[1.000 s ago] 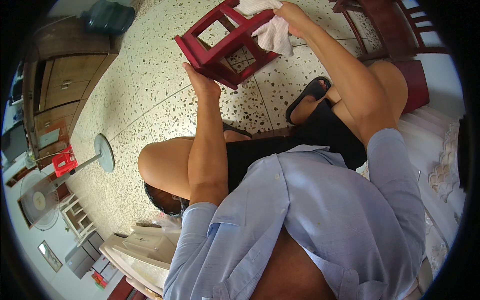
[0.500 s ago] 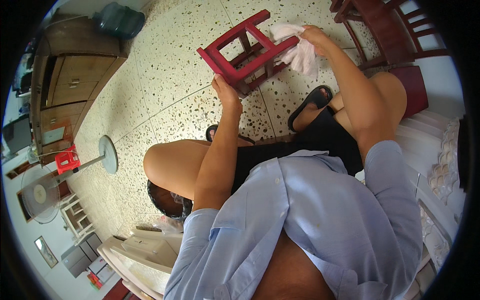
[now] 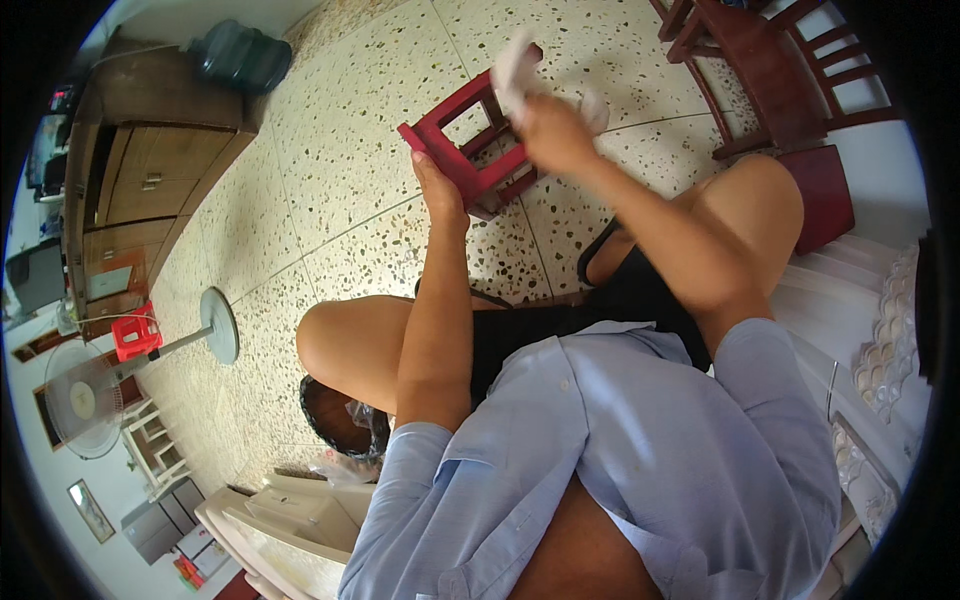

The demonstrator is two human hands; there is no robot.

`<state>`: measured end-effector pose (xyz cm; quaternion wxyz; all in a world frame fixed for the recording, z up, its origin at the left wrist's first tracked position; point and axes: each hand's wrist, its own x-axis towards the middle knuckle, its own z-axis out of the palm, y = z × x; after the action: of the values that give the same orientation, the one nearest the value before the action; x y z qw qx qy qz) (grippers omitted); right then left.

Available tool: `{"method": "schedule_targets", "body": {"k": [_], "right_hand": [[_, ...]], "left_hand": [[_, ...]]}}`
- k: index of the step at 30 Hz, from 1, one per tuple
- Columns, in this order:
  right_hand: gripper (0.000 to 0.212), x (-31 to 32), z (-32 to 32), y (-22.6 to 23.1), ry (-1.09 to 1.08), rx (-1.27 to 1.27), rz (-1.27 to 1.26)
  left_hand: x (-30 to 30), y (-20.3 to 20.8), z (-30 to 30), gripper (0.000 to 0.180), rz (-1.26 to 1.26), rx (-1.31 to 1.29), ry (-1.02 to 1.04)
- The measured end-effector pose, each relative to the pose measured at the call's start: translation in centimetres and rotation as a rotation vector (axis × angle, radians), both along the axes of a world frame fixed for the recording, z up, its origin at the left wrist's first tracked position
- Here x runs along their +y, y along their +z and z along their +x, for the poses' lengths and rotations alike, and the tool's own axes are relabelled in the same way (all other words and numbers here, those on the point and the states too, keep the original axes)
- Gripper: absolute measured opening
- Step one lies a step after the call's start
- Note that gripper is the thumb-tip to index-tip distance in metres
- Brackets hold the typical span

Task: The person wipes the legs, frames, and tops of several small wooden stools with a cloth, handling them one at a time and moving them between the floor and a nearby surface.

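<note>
The left hand (image 3: 437,190) grips the near edge of a small red stool (image 3: 470,150), fingers wrapped around the rim and the thumb pressed against its side, so the stool is lifted and tilted with its top turned toward the person rather than standing flat on the speckled floor (image 3: 330,150). That hold steadies it from below and leaves the upper frame exposed to the other hand. The right hand (image 3: 550,130) is closed around a bunched white cloth (image 3: 520,70), pressing it against the far side of the stool; the hand and cloth are blurred, so the exact finger positions cannot be told beyond that they are curled on the fabric. The stool sits out in front of the knees, over the floor, between the two hands, with both forearms stretched forward to reach it. The person is seated, knees bent, which puts the stool within easy reach. A dark wooden chair (image 3: 770,70) stands to the right, near the stool but apart from it. Well away on the left are a wooden cabinet (image 3: 150,170), a standing fan (image 3: 90,400) and a second small red stool (image 3: 135,335).
</note>
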<state>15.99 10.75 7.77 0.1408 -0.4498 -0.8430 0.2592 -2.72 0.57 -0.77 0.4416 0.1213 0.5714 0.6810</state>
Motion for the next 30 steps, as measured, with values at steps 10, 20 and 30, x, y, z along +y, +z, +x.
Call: {"method": "schedule_targets", "body": {"k": [10,20,30], "right_hand": [[0.044,-8.0,-1.6,-3.2,0.337,0.217,0.432],[0.027,5.6,3.5,1.3,-0.771,0.58,-0.2],[0.043,13.6,-2.6,-6.3,-0.97,1.098,-0.958]], "left_hand": [[0.3,-0.6,0.7,0.059,0.126,0.006,-0.04],[-0.2,0.6,0.6,0.05,-0.007,0.081,0.049],[-0.7,1.9,1.2,0.057,-0.08,0.15,0.082]]}}
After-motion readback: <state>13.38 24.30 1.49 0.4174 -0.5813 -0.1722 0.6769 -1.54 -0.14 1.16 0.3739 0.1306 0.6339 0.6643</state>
